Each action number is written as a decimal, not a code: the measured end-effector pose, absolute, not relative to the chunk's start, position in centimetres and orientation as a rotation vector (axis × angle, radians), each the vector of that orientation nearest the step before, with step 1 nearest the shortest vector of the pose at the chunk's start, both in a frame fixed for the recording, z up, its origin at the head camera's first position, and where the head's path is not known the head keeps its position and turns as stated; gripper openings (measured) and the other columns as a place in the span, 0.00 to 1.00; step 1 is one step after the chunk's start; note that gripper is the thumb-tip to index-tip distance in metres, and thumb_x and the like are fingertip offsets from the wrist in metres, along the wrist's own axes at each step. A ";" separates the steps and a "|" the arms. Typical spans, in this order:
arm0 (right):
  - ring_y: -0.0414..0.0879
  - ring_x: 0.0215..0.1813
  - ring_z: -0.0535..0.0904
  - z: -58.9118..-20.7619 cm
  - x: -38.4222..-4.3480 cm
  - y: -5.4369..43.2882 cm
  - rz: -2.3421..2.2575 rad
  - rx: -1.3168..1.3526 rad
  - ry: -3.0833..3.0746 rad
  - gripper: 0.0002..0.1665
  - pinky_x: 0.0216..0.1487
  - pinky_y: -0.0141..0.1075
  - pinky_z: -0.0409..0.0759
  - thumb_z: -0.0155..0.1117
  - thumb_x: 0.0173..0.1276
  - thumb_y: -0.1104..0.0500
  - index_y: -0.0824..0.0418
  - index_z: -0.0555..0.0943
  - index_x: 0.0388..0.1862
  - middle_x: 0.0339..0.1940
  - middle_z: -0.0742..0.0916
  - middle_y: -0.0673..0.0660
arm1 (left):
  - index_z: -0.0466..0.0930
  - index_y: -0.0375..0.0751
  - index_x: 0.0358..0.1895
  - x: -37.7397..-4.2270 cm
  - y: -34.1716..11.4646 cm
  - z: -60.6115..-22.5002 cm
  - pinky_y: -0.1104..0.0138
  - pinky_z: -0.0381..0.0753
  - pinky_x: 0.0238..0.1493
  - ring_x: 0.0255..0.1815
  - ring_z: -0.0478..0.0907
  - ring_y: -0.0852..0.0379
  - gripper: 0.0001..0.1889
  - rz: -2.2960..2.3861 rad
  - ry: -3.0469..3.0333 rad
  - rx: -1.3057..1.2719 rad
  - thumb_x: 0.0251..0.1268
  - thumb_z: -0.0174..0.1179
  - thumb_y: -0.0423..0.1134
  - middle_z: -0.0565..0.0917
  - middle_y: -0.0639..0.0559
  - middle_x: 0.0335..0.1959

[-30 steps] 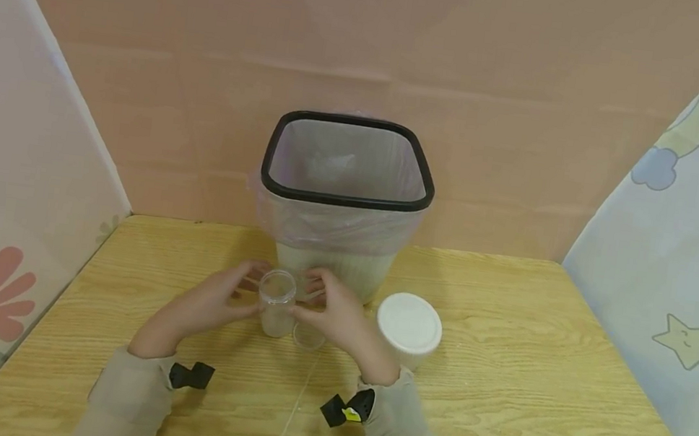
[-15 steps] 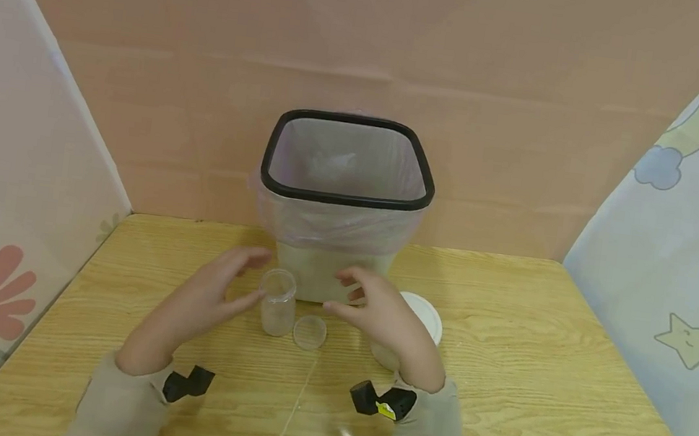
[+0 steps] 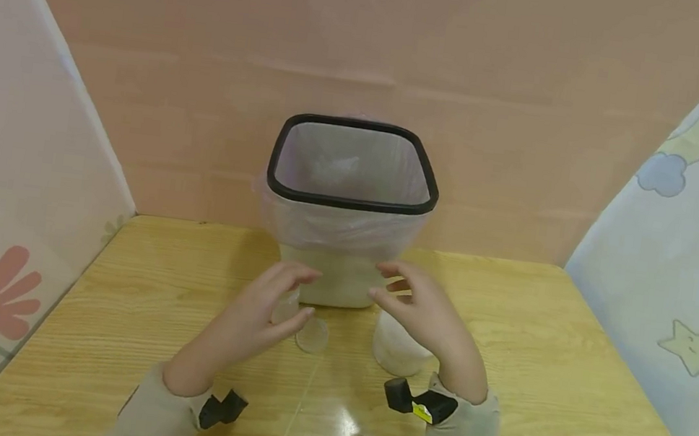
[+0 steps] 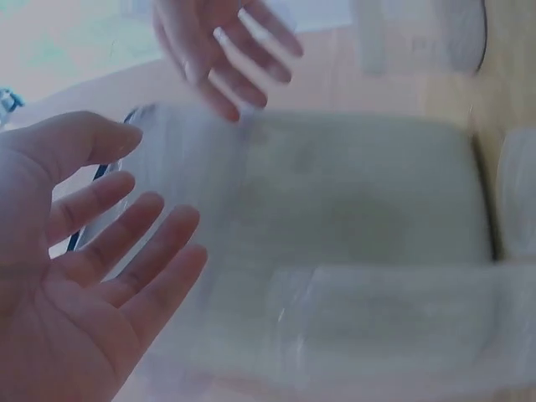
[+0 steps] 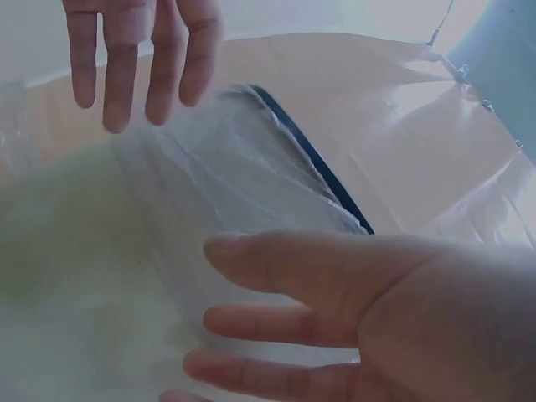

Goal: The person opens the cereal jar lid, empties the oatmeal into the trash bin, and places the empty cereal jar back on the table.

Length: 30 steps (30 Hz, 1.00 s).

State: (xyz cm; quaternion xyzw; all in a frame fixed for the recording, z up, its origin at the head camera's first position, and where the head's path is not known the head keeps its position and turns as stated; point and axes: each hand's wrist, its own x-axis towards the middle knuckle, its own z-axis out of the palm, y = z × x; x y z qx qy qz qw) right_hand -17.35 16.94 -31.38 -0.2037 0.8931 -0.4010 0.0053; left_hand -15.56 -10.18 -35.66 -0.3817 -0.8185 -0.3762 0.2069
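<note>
Holding nothing, my left hand [image 3: 255, 315] hovers with relaxed fingers in front of a clear plastic jar [image 3: 288, 306]. The hand hides most of that jar in the head view; in the left wrist view the jar [image 4: 385, 327] shows below the fingertips. A round clear lid [image 3: 312, 335] lies flat on the table just right of the jar. My right hand [image 3: 429, 319] is also free, its fingers loosely bent, above a white tub [image 3: 397, 347] and covering part of its top. Both palms face inward, apart from each other, as the right wrist view confirms.
A pale bin [image 3: 338, 282] with a black rim and a thin pinkish liner [image 3: 348, 225] stands behind the jar and tub. A thin pale strip [image 3: 301, 401] lies on the wooden table [image 3: 532, 386] in front. Printed cloths [image 3: 13, 133] enclose the sides.
Both hands let go of the clear jar and drew apart. My right hand moved right over the tub; my left hand shifted right in front of the jar, which stays standing.
</note>
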 end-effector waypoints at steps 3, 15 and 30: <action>0.61 0.60 0.79 -31.8 -17.4 18.1 -1.241 -0.639 2.869 0.27 0.60 0.56 0.80 0.64 0.75 0.54 0.67 0.75 0.66 0.64 0.80 0.65 | 0.73 0.34 0.64 -15.4 -9.0 -36.1 0.57 0.80 0.60 0.58 0.75 0.49 0.25 -1.106 -2.303 -1.038 0.66 0.67 0.32 0.78 0.44 0.59; 0.65 0.60 0.78 -35.1 -17.4 23.2 -1.224 -0.569 3.106 0.21 0.59 0.59 0.80 0.66 0.73 0.60 0.68 0.77 0.61 0.60 0.80 0.66 | 0.69 0.30 0.68 -15.4 -5.1 -37.7 0.58 0.78 0.65 0.66 0.72 0.45 0.26 -1.514 -2.431 -1.040 0.69 0.63 0.32 0.74 0.39 0.63; 0.66 0.62 0.78 -38.8 -18.6 26.9 -1.389 -0.527 2.771 0.27 0.58 0.55 0.81 0.57 0.80 0.55 0.66 0.68 0.71 0.65 0.77 0.70 | 0.66 0.34 0.71 -17.2 -1.6 -41.4 0.49 0.77 0.65 0.70 0.70 0.37 0.26 -2.115 -2.527 -0.779 0.75 0.59 0.37 0.69 0.36 0.71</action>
